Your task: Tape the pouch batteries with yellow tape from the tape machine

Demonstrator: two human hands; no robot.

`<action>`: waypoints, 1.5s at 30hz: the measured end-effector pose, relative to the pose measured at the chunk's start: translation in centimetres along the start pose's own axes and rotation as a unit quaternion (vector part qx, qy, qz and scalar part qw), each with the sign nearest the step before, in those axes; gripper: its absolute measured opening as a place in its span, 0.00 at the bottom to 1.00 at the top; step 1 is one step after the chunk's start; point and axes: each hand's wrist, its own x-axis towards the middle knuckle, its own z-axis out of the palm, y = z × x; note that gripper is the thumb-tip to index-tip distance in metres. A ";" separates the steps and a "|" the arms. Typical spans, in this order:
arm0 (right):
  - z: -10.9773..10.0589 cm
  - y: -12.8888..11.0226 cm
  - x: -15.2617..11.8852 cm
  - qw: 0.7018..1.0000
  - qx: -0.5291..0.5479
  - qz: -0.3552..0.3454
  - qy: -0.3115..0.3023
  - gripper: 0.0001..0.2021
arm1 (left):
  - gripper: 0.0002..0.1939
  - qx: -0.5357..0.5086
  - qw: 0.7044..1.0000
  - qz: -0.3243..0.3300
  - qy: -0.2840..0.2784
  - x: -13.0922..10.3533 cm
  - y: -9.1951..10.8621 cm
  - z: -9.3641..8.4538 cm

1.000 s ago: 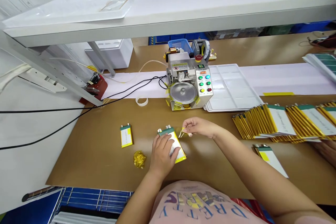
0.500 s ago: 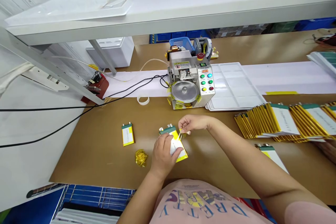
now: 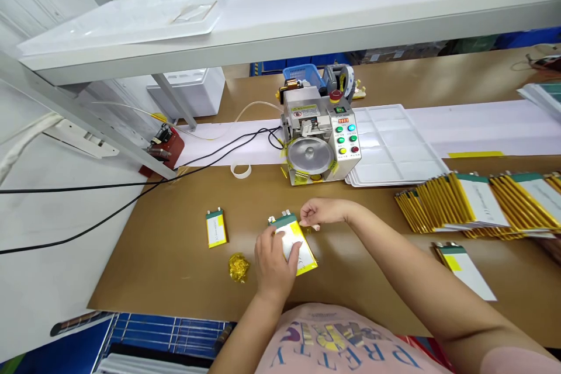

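Observation:
A flat pouch battery [image 3: 301,248] with a white face, green top and yellow edges lies tilted on the brown bench. My left hand [image 3: 275,263] holds it down from the left, with the fingers along its upper left side and the thumb across its face. At its upper right edge, my right hand [image 3: 322,213] is closed in a pinch. A small yellowish bit shows under those fingers, too small to make out. Left of my hands are a smaller-looking battery [image 3: 216,229] and a crumpled ball of yellow tape [image 3: 238,267].
A tape-cutting machine [image 3: 319,134] with buttons stands behind my hands, beside white trays [image 3: 398,146]. Rows of stacked batteries [image 3: 456,204] fill the right side, near another battery [image 3: 468,273]. A white tape ring [image 3: 241,171] and black cables [image 3: 219,156] lie at left. A shelf [image 3: 280,38] spans above.
My right hand has drawn slightly away from the battery's face to its upper right edge. The yellow patch near the battery's top no longer shows. The camera view has shifted a little.

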 end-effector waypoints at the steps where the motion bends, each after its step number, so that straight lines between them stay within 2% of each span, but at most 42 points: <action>1: 0.2 0.2 0.0 1.000 0.004 0.000 0.005 0.16 | 0.15 -0.015 0.998 -0.055 0.007 -0.1 0.1 0.0; 3: 0.7 0.6 0.0 1.000 0.010 -0.001 0.027 0.18 | 0.19 -0.053 0.986 -0.159 -0.003 -0.3 0.4 0.1; 5: 1.1 1.2 -0.1 0.996 0.000 0.018 0.092 0.21 | 0.21 -0.098 0.968 -0.231 -0.027 -0.3 0.5 0.2; 8: 1.8 2.1 -0.3 0.960 0.000 0.100 0.261 0.24 | 0.22 -0.158 0.944 -0.288 -0.042 -0.2 0.6 0.4; 9: 2.1 2.3 -0.4 0.947 0.036 0.118 0.296 0.25 | 0.22 -0.172 0.938 -0.299 -0.042 -0.2 0.6 0.5; 10: 2.5 2.5 -0.5 0.941 0.093 0.121 0.304 0.26 | 0.22 -0.182 0.933 -0.307 -0.041 -0.2 0.6 0.5; 12: 3.4 2.8 -0.7 0.936 0.243 0.089 0.239 0.25 | 0.22 -0.195 0.927 -0.316 -0.043 -0.2 0.6 0.6; 14: 4.3 3.0 -0.7 0.915 0.371 0.042 0.153 0.22 | 0.22 -0.203 0.926 -0.316 -0.041 -0.2 0.6 0.7; 16: 5.0 3.2 -0.5 0.886 0.444 0.013 0.129 0.19 | 0.22 -0.217 0.924 -0.314 -0.033 -0.3 0.5 0.7; 18: 5.4 3.3 -0.4 0.868 0.473 0.006 0.150 0.17 | 0.23 -0.239 0.918 -0.316 -0.027 -0.3 0.5 0.7; 21: 5.8 2.8 -0.3 0.856 0.476 -0.003 0.202 0.16 | 0.24 -0.261 0.909 -0.324 -0.036 -0.4 0.4 0.7; 26: 6.5 1.4 -0.8 0.837 0.465 -0.032 0.287 0.16 | 0.25 -0.245 0.915 -0.319 -0.041 -0.4 0.3 0.8; 29: 7.0 0.4 -1.0 0.832 0.451 -0.038 0.320 0.17 | 0.26 -0.226 0.924 -0.306 -0.034 -0.3 0.5 0.4; 33: 8.1 -2.2 -1.0 0.841 0.424 -0.066 0.329 0.16 | 0.31 -0.216 0.925 -0.310 -0.037 -0.2 0.7 -0.7; 36: 9.4 -4.8 -1.1 0.862 0.385 -0.087 0.319 0.15 | 0.38 -0.301 0.898 -0.321 -0.014 -0.2 0.3 -1.7; 39: 10.4 -6.7 -1.2 0.885 0.338 -0.112 0.298 0.14 | 0.37 -0.436 0.839 -0.325 0.026 -0.2 0.0 -3.0; 42: 11.0 -7.4 -1.0 0.899 0.295 -0.126 0.298 0.12 | 0.36 -0.506 0.795 -0.332 0.037 -0.2 0.2 -4.1; 45: 11.3 -7.1 -0.5 0.903 0.291 -0.142 0.281 0.13 | 0.36 -0.529 0.779 -0.332 0.056 -0.5 0.6 -4.6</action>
